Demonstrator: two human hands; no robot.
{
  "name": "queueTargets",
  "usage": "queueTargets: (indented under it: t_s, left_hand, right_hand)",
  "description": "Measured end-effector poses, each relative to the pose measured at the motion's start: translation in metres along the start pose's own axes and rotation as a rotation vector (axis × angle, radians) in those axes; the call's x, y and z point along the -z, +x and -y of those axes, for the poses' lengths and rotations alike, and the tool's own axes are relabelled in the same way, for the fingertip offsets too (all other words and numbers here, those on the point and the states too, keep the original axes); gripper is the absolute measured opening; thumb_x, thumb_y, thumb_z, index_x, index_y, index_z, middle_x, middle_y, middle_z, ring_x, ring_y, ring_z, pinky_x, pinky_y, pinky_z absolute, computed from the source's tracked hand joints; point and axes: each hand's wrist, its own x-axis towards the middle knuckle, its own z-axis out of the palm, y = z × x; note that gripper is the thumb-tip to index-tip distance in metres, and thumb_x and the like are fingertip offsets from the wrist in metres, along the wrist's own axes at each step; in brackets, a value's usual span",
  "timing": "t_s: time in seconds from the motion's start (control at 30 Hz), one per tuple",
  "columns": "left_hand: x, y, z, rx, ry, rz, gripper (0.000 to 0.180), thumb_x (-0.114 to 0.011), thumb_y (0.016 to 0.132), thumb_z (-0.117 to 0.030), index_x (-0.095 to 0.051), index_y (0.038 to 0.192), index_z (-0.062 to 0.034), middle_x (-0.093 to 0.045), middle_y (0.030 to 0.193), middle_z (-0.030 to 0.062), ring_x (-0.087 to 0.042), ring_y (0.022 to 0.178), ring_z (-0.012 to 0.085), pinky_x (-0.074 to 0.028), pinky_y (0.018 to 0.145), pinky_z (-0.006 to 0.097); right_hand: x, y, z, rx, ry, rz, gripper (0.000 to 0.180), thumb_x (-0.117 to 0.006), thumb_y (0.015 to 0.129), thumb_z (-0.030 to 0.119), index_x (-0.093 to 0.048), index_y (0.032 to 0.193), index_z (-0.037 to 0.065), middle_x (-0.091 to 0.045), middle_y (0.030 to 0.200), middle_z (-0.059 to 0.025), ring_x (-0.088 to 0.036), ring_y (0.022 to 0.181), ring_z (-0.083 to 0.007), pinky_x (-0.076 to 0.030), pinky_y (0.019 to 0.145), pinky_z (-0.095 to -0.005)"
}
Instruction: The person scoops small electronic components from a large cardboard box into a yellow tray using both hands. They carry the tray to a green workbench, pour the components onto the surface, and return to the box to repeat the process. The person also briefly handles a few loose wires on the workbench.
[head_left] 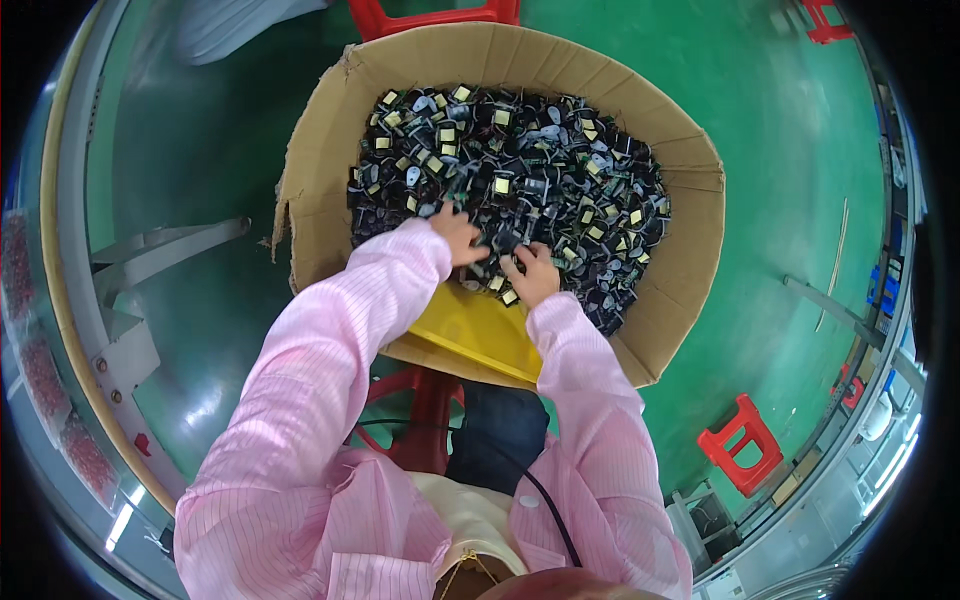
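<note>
**Both hands in the parts box**

Down at the near edge of the cardboard box (pixel 690 180), my left hand (pixel 457 235) and right hand (pixel 533 273) dig into the heap of small black electronic parts (pixel 510 180) — fingers curled among them, though I cannot tell what either grips. Just nearer sits a yellow bin (pixel 470 330), with a red stool (pixel 742 443) well apart, right.

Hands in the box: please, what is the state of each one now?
Left hand: fingers curled into the small black parts; grip cannot be told.
Right hand: same, buried in the parts.
</note>
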Motion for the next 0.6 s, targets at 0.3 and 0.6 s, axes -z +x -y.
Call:
queueTargets:
  t_s: [0.3,0.6]
  left_hand:
    - [-0.038,-0.069,0.093,0.802,-0.39,-0.016,0.043,-0.064,0.072,-0.03,-0.057,0.1,0.0019,-0.061,0.092,0.0211,-0.059,0.088,0.0317,-0.045,0.079,0.038]
    - [-0.103,-0.069,0.118,0.348,-0.724,-0.184,0.032,-0.071,0.063,-0.023,-0.063,0.087,-0.0041,-0.062,0.081,0.0178,-0.06,0.077,0.032,-0.045,0.069,0.037]
  right_hand:
    - [-0.031,-0.072,-0.075,-0.731,0.016,0.095,0.035,-0.061,0.076,0.018,-0.056,0.104,-0.002,-0.057,0.098,-0.0201,-0.057,0.087,-0.0328,-0.046,0.077,-0.0374]
    - [-0.049,-0.08,-0.117,-0.653,0.875,0.123,0.018,-0.056,0.075,0.004,-0.06,0.09,-0.004,-0.063,0.08,-0.0115,-0.06,0.066,-0.0201,-0.046,0.059,-0.0316]
